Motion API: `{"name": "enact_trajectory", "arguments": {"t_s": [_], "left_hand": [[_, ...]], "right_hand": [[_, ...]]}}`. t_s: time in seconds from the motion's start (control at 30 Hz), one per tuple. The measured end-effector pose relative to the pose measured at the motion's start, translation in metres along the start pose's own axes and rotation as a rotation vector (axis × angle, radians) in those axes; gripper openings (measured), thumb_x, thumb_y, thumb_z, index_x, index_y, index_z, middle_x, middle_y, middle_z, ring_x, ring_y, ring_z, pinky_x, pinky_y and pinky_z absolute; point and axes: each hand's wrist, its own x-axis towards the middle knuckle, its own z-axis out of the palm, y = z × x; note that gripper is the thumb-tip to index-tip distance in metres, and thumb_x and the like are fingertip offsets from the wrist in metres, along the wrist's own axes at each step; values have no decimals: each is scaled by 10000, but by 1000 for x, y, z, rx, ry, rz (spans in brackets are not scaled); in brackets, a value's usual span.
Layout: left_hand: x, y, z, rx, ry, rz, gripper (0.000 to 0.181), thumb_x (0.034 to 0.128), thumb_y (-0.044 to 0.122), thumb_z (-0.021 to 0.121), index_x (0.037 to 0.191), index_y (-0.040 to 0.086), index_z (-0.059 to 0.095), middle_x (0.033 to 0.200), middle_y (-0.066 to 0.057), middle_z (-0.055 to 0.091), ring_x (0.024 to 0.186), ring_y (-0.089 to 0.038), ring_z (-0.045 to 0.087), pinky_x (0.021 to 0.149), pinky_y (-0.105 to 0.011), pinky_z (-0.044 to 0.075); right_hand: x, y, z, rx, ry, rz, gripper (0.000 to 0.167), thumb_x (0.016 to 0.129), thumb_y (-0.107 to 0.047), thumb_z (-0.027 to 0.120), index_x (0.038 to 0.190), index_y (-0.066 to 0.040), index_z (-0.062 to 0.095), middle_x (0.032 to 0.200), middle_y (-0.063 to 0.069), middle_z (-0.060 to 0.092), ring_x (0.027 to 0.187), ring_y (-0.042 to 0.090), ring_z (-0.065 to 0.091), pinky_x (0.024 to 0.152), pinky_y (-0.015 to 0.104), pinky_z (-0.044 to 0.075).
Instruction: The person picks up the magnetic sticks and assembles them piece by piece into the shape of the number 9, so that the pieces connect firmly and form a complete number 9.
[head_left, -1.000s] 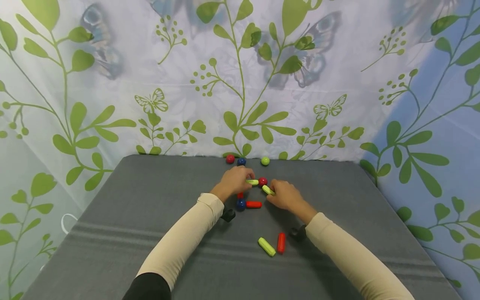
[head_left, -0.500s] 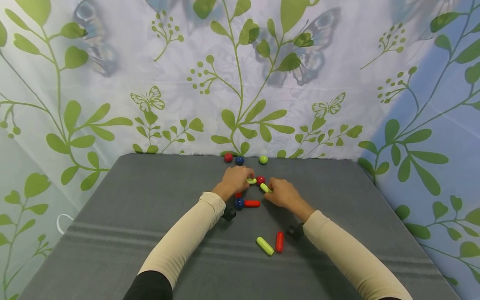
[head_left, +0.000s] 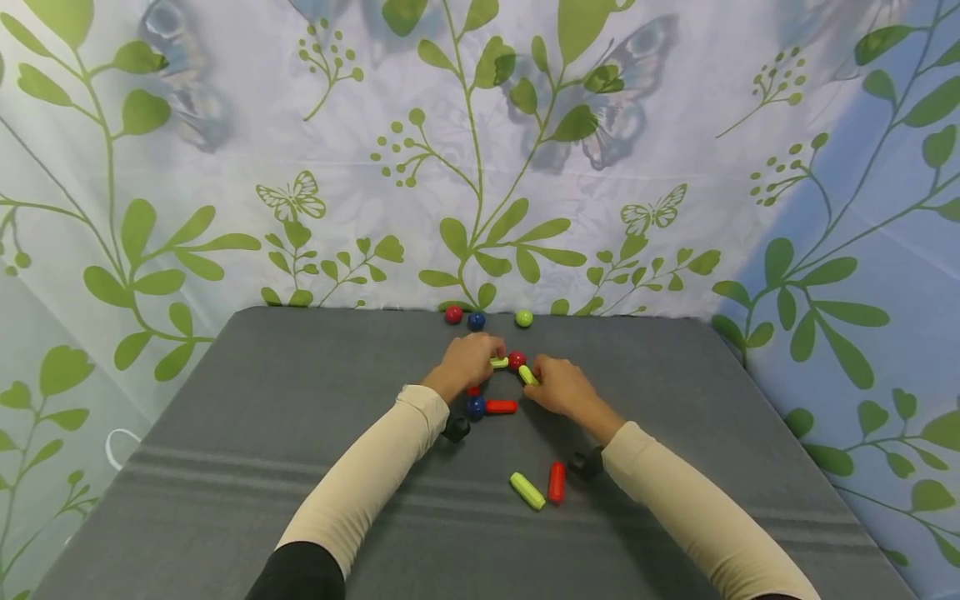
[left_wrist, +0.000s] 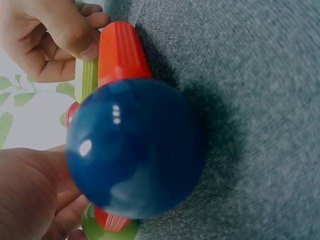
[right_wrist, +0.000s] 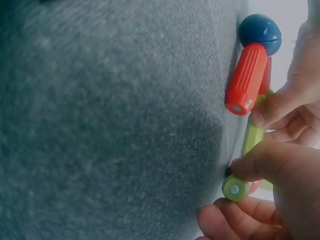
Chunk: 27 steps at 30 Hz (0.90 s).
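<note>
Over cloth (head_left: 337,375), hands (head_left: 467,362) (head_left: 566,390), green rods (head_left: 498,363) (head_left: 528,376) seemingly pinched

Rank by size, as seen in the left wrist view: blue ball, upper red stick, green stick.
1. Blue ball, nearest the camera
2. Upper red stick
3. Green stick, partly hidden; ranked by what shows

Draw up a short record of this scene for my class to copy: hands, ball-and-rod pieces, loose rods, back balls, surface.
Left hand: fingers on a yellow-green rod
Right hand: pinches a second yellow-green rod
Between hands: red ball; contact with right-hand rod unclear
Nearer piece: blue ball touching two red rods
Loose rods: lime rod, lone red rod
Back balls: back red, back blue, back green
Surface: grey tabletop
</note>
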Motion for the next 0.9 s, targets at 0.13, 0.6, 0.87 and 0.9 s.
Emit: {"name": "enact_trajectory", "arguments": {"t_s": [0.13, 0.6, 0.87, 0.9], "left_hand": [[0, -2, 1, -9, 1, 3, 316, 891, 1, 661, 1150, 177, 708, 1152, -22, 689, 1043, -219, 639, 909, -451, 493], [2, -8, 5, -67, 23, 10, 244, 905, 41, 688, 1110, 171, 718, 1121, -1, 693, 1052, -211, 640, 932, -484, 473], [-2, -8, 4, -61, 34, 5, 217, 908, 85, 703, 1102, 181, 718, 1104, 12, 690, 1046, -205, 639, 939, -515, 455], [-4, -7, 3, -53, 44, 11, 212, 906, 107, 711, 1103, 184, 721, 1100, 10, 686, 1041, -215, 640, 928, -524, 457]], "right_hand": [[0, -1, 1, 11, 10, -18, 236, 860, -215, 761, 985, -61, 632, 800, 26, 612, 648, 195, 561, 598, 353, 457], [0, -7, 2, 95, -1, -34, 392, 868, -262, 809, 1137, -45, 624, 779, 5, 651, 626, 142, 599, 564, 322, 477], [0, -6, 2, 121, -16, -32, 375, 870, -255, 811, 1122, -54, 617, 773, 6, 659, 620, 145, 605, 556, 319, 479], [0, -6, 2, 120, -20, -33, 377, 873, -257, 809, 1126, -56, 615, 771, 5, 658, 619, 143, 604, 555, 318, 478]]}}
